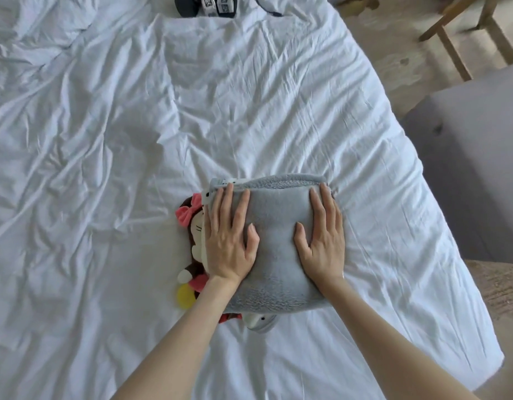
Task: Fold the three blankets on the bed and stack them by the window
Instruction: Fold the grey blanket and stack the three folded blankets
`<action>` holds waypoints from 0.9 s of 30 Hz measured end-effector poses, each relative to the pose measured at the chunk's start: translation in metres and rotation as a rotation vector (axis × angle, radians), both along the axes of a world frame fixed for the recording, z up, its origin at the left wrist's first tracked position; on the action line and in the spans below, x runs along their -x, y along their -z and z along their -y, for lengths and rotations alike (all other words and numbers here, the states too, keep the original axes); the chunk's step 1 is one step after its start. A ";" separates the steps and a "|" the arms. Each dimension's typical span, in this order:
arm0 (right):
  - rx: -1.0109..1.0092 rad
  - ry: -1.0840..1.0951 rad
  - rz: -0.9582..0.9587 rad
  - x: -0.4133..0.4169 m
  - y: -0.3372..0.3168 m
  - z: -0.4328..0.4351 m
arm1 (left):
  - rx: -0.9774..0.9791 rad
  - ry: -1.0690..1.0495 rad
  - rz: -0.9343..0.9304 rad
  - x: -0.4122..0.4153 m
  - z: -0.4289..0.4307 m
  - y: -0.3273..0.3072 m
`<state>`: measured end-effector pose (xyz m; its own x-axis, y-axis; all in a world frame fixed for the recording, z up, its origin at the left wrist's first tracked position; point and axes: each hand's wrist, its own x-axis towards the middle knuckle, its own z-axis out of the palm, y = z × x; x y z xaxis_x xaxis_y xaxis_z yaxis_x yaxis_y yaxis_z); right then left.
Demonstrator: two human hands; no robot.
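A folded grey fleece blanket (274,246) lies on the white bed (134,140), on top of a stack. Under it shows the edge of a white spotted blanket (207,194) and a blanket with a cartoon doll print, pink bow and yellow shoe (192,223). My left hand (229,241) lies flat on the grey blanket's left side, fingers straight. My right hand (321,238) presses flat on its right side. A grey and white corner (261,321) sticks out beneath the stack's near edge.
A dark device with black-and-white marker tags (212,5) sits at the far edge of the bed. A grey upholstered seat (474,157) stands to the right of the bed, wooden chair legs (457,39) beyond it on the floor.
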<state>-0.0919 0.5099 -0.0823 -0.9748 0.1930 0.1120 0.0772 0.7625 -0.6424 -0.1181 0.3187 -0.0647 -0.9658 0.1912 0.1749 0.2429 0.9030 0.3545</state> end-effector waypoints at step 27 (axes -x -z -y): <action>1.097 0.048 0.881 -0.004 -0.052 -0.080 | -1.056 -0.604 1.033 -0.020 0.094 -0.046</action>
